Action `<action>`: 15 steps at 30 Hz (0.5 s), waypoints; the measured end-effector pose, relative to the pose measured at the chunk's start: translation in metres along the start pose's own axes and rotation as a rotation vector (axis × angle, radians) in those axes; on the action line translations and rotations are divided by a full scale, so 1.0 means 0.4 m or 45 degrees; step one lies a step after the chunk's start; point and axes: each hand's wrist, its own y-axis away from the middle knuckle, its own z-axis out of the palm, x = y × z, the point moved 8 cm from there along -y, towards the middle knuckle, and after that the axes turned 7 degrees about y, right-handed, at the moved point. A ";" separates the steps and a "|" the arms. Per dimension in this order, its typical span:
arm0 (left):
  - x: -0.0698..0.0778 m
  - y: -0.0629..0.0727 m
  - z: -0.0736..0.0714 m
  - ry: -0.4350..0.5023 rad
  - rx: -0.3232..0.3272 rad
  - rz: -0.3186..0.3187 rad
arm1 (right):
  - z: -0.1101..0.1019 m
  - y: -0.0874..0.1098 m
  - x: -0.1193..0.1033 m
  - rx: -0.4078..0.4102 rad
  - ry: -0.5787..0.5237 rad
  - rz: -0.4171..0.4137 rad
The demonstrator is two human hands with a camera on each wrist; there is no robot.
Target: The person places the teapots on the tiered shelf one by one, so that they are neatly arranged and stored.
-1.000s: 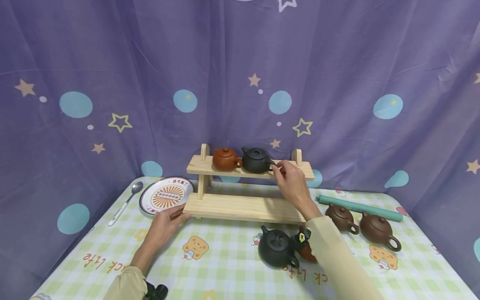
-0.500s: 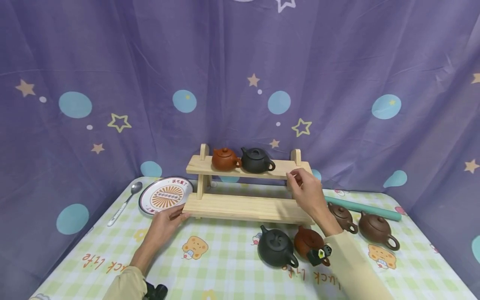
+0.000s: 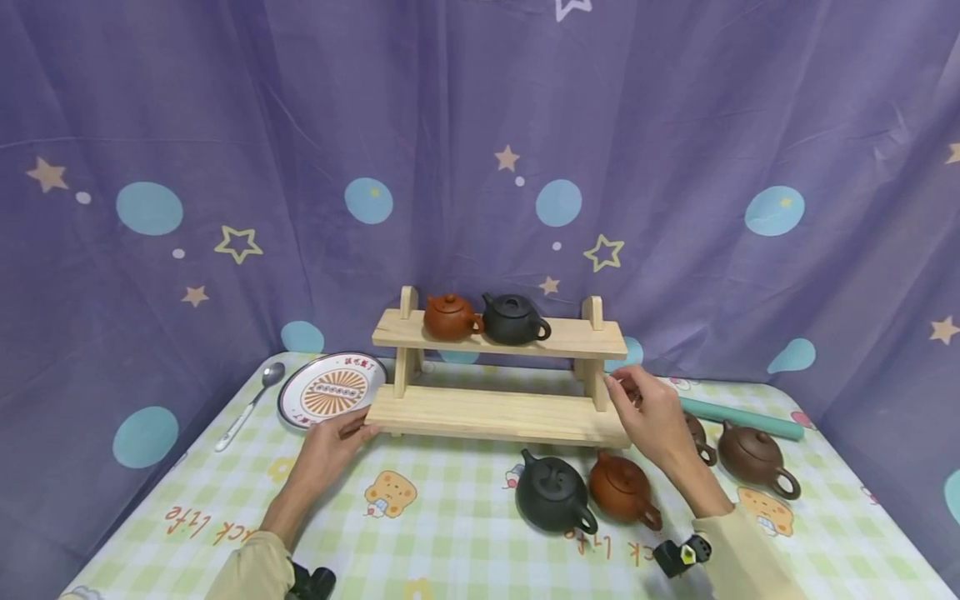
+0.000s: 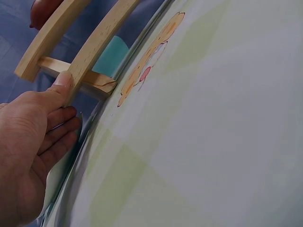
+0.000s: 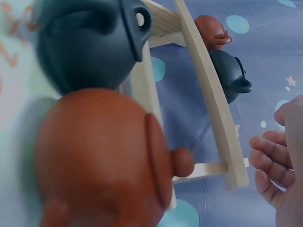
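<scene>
A two-tier wooden display rack (image 3: 495, 414) stands in the middle of the table. My left hand (image 3: 327, 456) grips the left end of its lower board, thumb on the edge and fingers beneath, as the left wrist view shows. On the upper board sit a small reddish-brown teapot (image 3: 450, 318) and a black teapot (image 3: 512, 320), side by side. My right hand (image 3: 656, 417) is beside the rack's right end, fingers loosely bent and holding nothing. In front of the rack are a larger black teapot (image 3: 553, 496) and another reddish-brown teapot (image 3: 621, 486), both large and close in the right wrist view.
Two dark brown teapots stand at the right, one (image 3: 753, 457) in full view, the other (image 3: 697, 433) partly behind my right hand. Behind them lies a green rolled tube (image 3: 742, 418). A patterned plate (image 3: 335, 392) and a spoon (image 3: 251, 408) lie at the left. A purple curtain (image 3: 480, 125) hangs behind.
My right hand has left the handle of the black teapot on the upper board and moved down and right. That teapot stays on the board. The left hand keeps its place.
</scene>
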 end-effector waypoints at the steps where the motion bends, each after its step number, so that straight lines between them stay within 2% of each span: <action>1: 0.000 0.000 0.000 -0.003 -0.001 0.000 | -0.003 0.008 0.003 -0.006 0.004 0.004; 9: -0.003 0.003 0.000 -0.011 -0.011 -0.011 | -0.032 0.072 0.024 -0.011 0.042 -0.017; 15: -0.002 0.000 0.000 0.009 -0.005 0.000 | -0.048 0.120 0.034 -0.055 0.041 0.041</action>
